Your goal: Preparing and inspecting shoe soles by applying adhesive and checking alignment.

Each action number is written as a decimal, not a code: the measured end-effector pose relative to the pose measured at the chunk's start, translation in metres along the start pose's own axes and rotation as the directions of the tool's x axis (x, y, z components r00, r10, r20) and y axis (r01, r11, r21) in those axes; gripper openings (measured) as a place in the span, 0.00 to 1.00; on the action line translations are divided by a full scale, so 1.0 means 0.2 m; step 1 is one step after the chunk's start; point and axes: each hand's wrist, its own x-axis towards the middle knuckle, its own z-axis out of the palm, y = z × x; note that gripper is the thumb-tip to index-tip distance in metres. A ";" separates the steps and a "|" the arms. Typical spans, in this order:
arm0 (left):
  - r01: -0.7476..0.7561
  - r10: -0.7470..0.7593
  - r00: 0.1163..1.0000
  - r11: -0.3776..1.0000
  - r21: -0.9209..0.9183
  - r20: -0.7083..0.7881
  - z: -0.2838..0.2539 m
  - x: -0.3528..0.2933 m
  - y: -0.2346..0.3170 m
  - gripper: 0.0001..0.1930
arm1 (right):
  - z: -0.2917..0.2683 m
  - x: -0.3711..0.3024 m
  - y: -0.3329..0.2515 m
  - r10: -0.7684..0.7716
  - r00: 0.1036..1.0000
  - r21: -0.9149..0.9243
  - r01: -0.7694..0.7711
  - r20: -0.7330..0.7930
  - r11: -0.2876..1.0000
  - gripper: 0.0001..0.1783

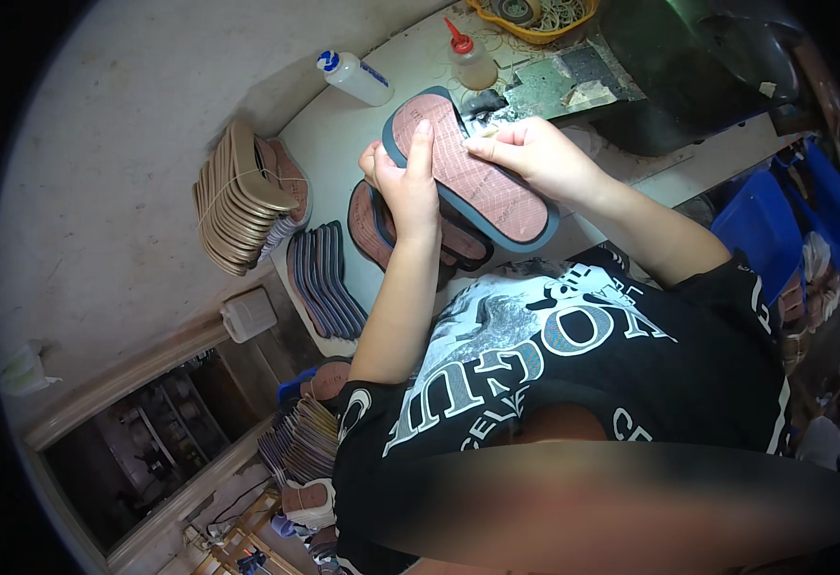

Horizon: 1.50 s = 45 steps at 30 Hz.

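A shoe sole point(492, 192) with a pinkish-brown patterned footbed and a blue-grey rim is held slanted above the table. My left hand point(408, 187) grips its left edge, thumb lying on the footbed and fingers wrapped underneath. On the opposite edge, the thumb and fingers of my right hand point(535, 158) are pinched together; whether a thin strip is between them is too small to tell. Below my hands lie more soles, a pinkish one point(367, 225) beside my left wrist and a dark-edged one point(468, 247) partly hidden by the held sole.
A white bottle point(355, 79) and a red-tipped squeeze bottle point(473, 62) stand at the back of the white table point(329, 144). A yellow basket point(546, 36) sits farther back. Tied gold soles point(243, 206) and a row of dark soles point(326, 283) line the left edge. Blue bins point(760, 225) stand right.
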 end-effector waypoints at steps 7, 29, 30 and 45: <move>0.209 -0.170 0.965 0.958 -0.199 0.199 0.06 0.05 -0.03 0.22 | -0.09 -0.06 -0.03 0.077 0.995 -0.015 -0.076 0.069 0.997 0.16; 0.492 -0.365 0.793 0.856 -0.159 0.488 -0.02 0.32 0.12 0.27 | 0.16 -0.16 0.00 0.223 0.969 0.491 -0.144 -0.106 0.859 0.14; 0.214 -0.201 0.907 0.977 0.007 0.370 -0.04 0.34 0.11 0.30 | 0.17 -0.14 0.00 0.220 0.970 0.496 -0.141 -0.104 0.857 0.14; -0.578 0.006 0.133 0.813 0.073 0.991 -0.03 0.66 0.36 0.21 | 0.23 -0.05 -0.06 0.253 0.953 0.438 -0.158 -0.167 0.885 0.22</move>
